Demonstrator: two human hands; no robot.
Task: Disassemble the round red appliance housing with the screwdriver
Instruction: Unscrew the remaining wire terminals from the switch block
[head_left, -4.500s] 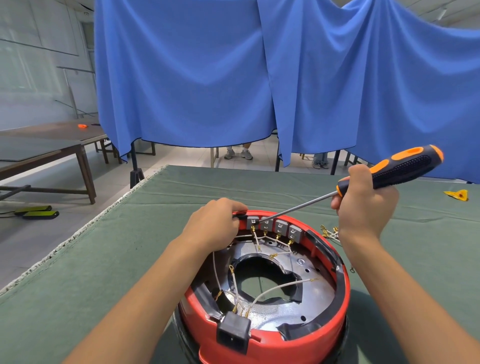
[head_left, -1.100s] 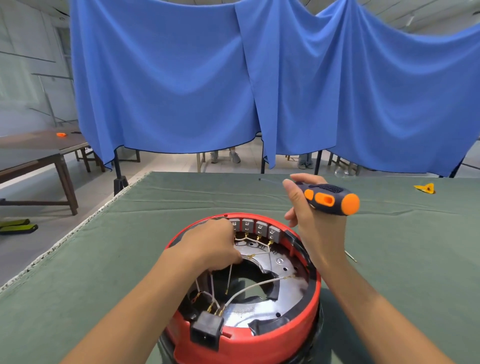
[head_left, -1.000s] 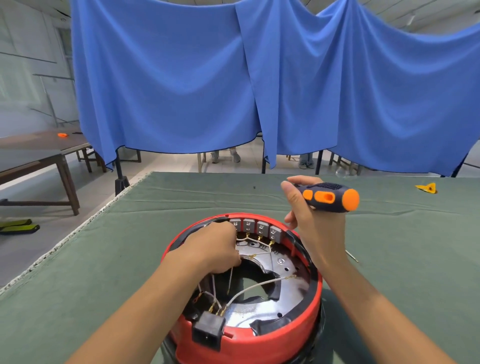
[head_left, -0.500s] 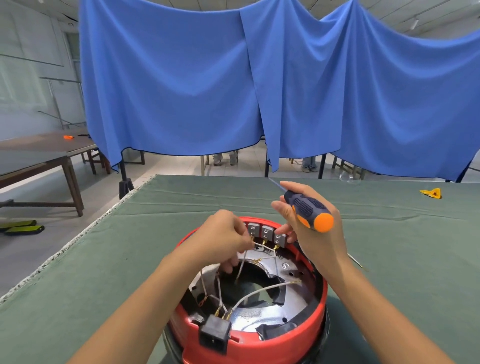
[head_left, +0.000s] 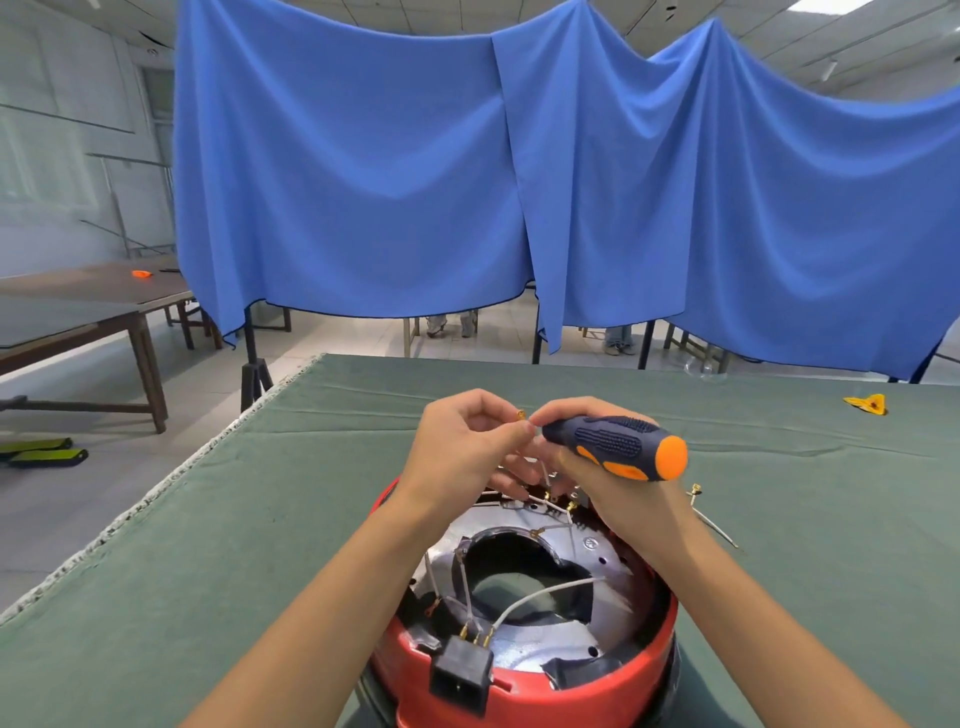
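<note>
The round red housing (head_left: 524, 696) stands open-topped on the green table, showing a silver plate (head_left: 587, 613) with a large hole, white wires and a black socket (head_left: 460, 673) at its near rim. My left hand (head_left: 462, 447) is raised over the far rim and pinches a thin white wire with a small brass terminal (head_left: 521, 415) at its tip. My right hand (head_left: 587, 467) grips the black-and-orange screwdriver (head_left: 618, 447), handle end towards me, and its fingertips meet the left hand at the terminal. The screwdriver's shaft is hidden.
Loose wires with brass terminals (head_left: 698, 499) lie on the green cloth (head_left: 260, 519) right of the housing. A yellow scrap (head_left: 866, 404) sits far right. The table's left edge (head_left: 156, 499) drops to the floor. Blue curtains (head_left: 467, 182) hang behind; a wooden table (head_left: 78, 306) stands at left.
Both hands have lifted from the housing's terminal row and come together above its far rim. The left hand now holds a wire end up; the screwdriver handle has swung to point right.
</note>
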